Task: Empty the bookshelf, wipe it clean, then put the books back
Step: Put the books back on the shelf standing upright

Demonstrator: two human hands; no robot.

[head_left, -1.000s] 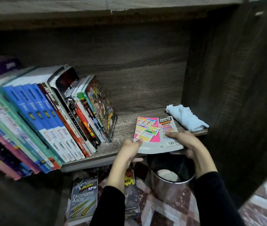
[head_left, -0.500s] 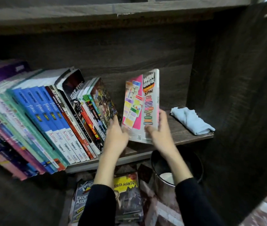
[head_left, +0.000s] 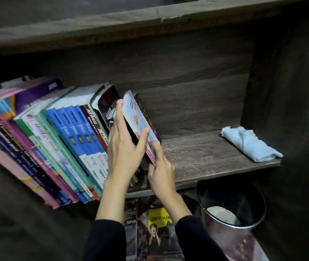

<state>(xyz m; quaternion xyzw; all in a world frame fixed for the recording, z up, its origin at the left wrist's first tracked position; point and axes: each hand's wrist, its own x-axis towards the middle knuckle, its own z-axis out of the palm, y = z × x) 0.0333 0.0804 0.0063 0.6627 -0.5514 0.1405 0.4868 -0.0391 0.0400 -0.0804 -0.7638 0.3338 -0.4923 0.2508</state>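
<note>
Late stage, I'd say. The leaning row of books [head_left: 65, 132] fills the shelf from 9 o'clock to centre, and I'm slotting a pale-blue paperback [head_left: 140, 121] onto its right end, dead centre, tilted to match the lean.

My left hand [head_left: 125, 149] has it pinched, thumb across the cover and long fingers behind it against the row. My right hand [head_left: 161, 172] is at the bottom spine corner with the forefinger straight along the edge. I can't tell whether the other fingers hook under.

Wiping looks finished: the folded cloth [head_left: 248, 144], soft and pale blue, is parked at 3 o'clock on the shelf board [head_left: 206, 159], well apart from the books. That board is dark wood-grain with pale scuffs.

At least two glossy floor books [head_left: 159, 232] wait at 6 o'clock. A round, shiny metal bin [head_left: 231, 208] stands at 5 o'clock with something pale inside.
</note>
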